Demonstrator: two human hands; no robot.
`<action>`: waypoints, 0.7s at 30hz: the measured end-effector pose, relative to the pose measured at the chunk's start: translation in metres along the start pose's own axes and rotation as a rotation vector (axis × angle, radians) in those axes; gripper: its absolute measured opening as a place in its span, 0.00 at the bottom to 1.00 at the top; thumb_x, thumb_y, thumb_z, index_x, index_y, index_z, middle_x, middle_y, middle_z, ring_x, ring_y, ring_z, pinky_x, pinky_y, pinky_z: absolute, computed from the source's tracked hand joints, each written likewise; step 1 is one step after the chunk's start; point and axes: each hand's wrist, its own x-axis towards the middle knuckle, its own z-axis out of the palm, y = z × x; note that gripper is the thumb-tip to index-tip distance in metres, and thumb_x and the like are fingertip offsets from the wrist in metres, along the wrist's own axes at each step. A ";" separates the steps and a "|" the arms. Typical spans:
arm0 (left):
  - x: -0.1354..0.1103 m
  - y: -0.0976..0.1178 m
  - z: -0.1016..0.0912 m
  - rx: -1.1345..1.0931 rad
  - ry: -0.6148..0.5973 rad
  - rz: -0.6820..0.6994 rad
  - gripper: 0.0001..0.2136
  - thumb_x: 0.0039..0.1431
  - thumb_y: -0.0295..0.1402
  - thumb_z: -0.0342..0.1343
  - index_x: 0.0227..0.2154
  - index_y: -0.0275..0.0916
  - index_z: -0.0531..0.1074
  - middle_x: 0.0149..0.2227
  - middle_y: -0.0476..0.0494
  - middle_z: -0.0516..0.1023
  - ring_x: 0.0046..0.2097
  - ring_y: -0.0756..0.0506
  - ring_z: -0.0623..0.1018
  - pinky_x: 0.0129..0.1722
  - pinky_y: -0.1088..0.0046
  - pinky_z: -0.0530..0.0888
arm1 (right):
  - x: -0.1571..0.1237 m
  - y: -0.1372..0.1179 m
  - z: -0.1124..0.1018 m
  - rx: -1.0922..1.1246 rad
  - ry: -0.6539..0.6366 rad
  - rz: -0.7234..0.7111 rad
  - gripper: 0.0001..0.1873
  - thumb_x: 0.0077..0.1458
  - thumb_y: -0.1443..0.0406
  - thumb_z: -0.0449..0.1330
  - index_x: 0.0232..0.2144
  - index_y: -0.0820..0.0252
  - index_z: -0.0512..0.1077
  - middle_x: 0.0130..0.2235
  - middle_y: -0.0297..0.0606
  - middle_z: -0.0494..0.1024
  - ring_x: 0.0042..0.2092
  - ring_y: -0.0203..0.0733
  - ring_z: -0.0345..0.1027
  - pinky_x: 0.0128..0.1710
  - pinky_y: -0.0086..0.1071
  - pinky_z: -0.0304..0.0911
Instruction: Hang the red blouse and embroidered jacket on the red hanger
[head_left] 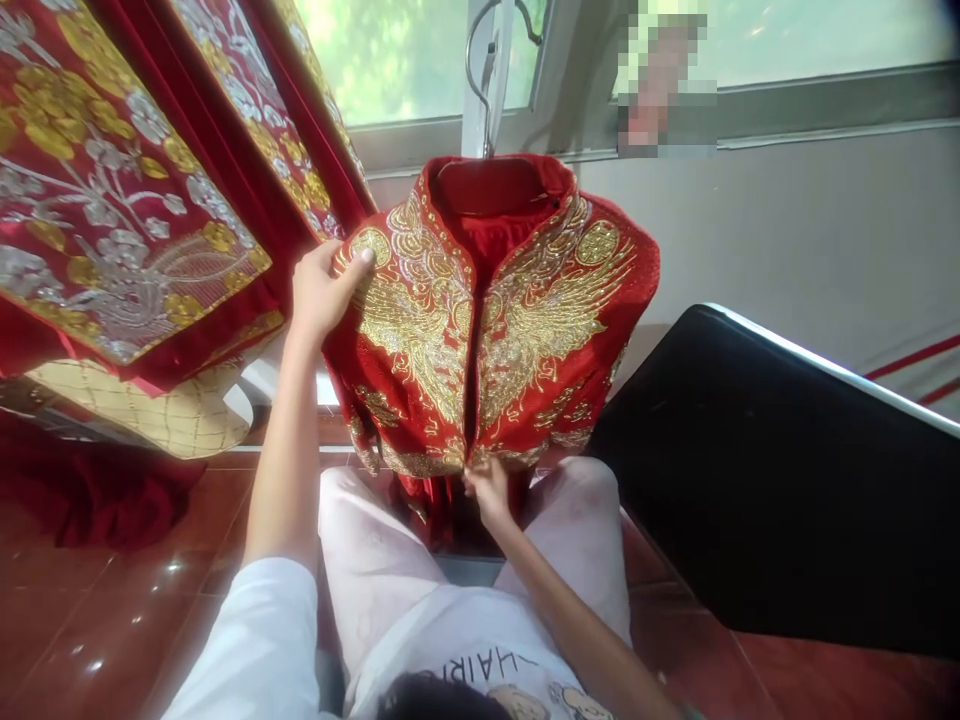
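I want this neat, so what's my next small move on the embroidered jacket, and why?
Perhaps bring your left hand from the shoulder of the red jacket to its front opening: the edges gape toward the collar, while your right hand pinches the hem.

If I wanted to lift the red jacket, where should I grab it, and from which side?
Probably by the metal hanger stem, just above the collar, coming from the front: it stands bare there, and the red jacket hangs below it. The left hand and right hand are lower, on the jacket itself.
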 end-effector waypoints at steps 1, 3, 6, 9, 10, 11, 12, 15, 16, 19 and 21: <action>0.000 -0.001 0.000 0.002 0.007 0.006 0.18 0.58 0.50 0.54 0.27 0.37 0.70 0.24 0.49 0.64 0.32 0.46 0.71 0.40 0.68 0.70 | -0.001 0.020 -0.009 -0.026 0.026 0.035 0.14 0.37 0.68 0.57 0.26 0.54 0.54 0.21 0.27 0.67 0.20 0.34 0.62 0.19 0.28 0.60; -0.001 -0.003 0.000 0.007 0.029 0.018 0.19 0.59 0.51 0.52 0.30 0.37 0.71 0.26 0.48 0.68 0.34 0.45 0.73 0.42 0.67 0.71 | -0.002 0.044 -0.033 -0.088 0.064 0.076 0.13 0.35 0.67 0.58 0.24 0.54 0.55 0.19 0.28 0.67 0.20 0.37 0.64 0.19 0.30 0.61; -0.011 -0.004 0.002 0.046 0.127 0.050 0.21 0.58 0.52 0.53 0.40 0.38 0.73 0.36 0.44 0.76 0.43 0.42 0.76 0.49 0.65 0.71 | 0.002 0.034 -0.077 -0.207 0.082 0.076 0.11 0.35 0.65 0.60 0.20 0.55 0.58 0.16 0.31 0.66 0.19 0.40 0.64 0.20 0.34 0.63; -0.028 -0.005 0.010 0.098 0.245 0.097 0.28 0.54 0.52 0.57 0.52 0.40 0.68 0.51 0.40 0.74 0.54 0.40 0.73 0.56 0.63 0.68 | 0.014 -0.027 -0.109 -0.307 0.149 -0.084 0.09 0.40 0.61 0.61 0.26 0.59 0.68 0.24 0.40 0.74 0.29 0.47 0.71 0.32 0.41 0.69; -0.033 -0.006 0.014 0.106 0.269 0.103 0.30 0.53 0.52 0.58 0.55 0.41 0.66 0.54 0.39 0.73 0.56 0.39 0.71 0.57 0.62 0.68 | 0.020 -0.055 -0.113 -0.332 0.217 -0.206 0.14 0.44 0.59 0.61 0.35 0.58 0.70 0.34 0.44 0.77 0.38 0.49 0.72 0.42 0.44 0.68; -0.035 -0.007 0.019 0.108 0.291 0.100 0.30 0.54 0.51 0.58 0.56 0.41 0.65 0.56 0.38 0.72 0.57 0.39 0.71 0.57 0.62 0.68 | 0.027 -0.085 -0.114 -0.399 0.360 -0.460 0.19 0.50 0.56 0.58 0.43 0.59 0.70 0.43 0.48 0.77 0.44 0.51 0.72 0.47 0.46 0.66; -0.037 -0.009 0.023 0.107 0.312 0.088 0.29 0.55 0.50 0.57 0.56 0.41 0.66 0.55 0.38 0.72 0.56 0.40 0.72 0.56 0.63 0.68 | 0.036 -0.116 -0.112 -0.457 0.475 -0.705 0.25 0.51 0.55 0.58 0.49 0.60 0.67 0.51 0.52 0.73 0.51 0.54 0.68 0.52 0.50 0.63; -0.030 -0.018 0.027 0.081 0.370 0.050 0.21 0.60 0.47 0.52 0.51 0.40 0.71 0.48 0.40 0.77 0.51 0.41 0.75 0.52 0.65 0.70 | 0.067 -0.195 -0.100 -0.658 0.604 -1.104 0.50 0.44 0.52 0.65 0.64 0.65 0.51 0.67 0.60 0.47 0.68 0.66 0.38 0.61 0.61 0.46; -0.026 -0.022 0.024 0.057 0.374 0.045 0.20 0.61 0.47 0.50 0.47 0.39 0.73 0.44 0.41 0.78 0.48 0.42 0.76 0.50 0.66 0.71 | 0.077 -0.214 -0.096 -0.679 0.578 -1.162 0.50 0.47 0.53 0.64 0.65 0.65 0.50 0.68 0.59 0.46 0.69 0.65 0.36 0.62 0.61 0.46; -0.009 -0.035 0.005 -0.090 0.271 0.015 0.21 0.62 0.49 0.47 0.33 0.37 0.76 0.31 0.44 0.78 0.36 0.45 0.77 0.40 0.69 0.73 | 0.103 -0.248 -0.097 -0.580 0.517 -1.205 0.29 0.59 0.55 0.51 0.59 0.60 0.63 0.62 0.52 0.64 0.64 0.54 0.57 0.60 0.52 0.54; 0.004 -0.042 -0.011 -0.256 0.067 -0.054 0.24 0.60 0.52 0.48 0.25 0.36 0.74 0.24 0.45 0.75 0.30 0.46 0.76 0.33 0.70 0.73 | 0.114 -0.262 -0.105 -0.421 0.491 -1.182 0.22 0.61 0.56 0.48 0.49 0.59 0.73 0.50 0.46 0.76 0.53 0.49 0.69 0.56 0.46 0.62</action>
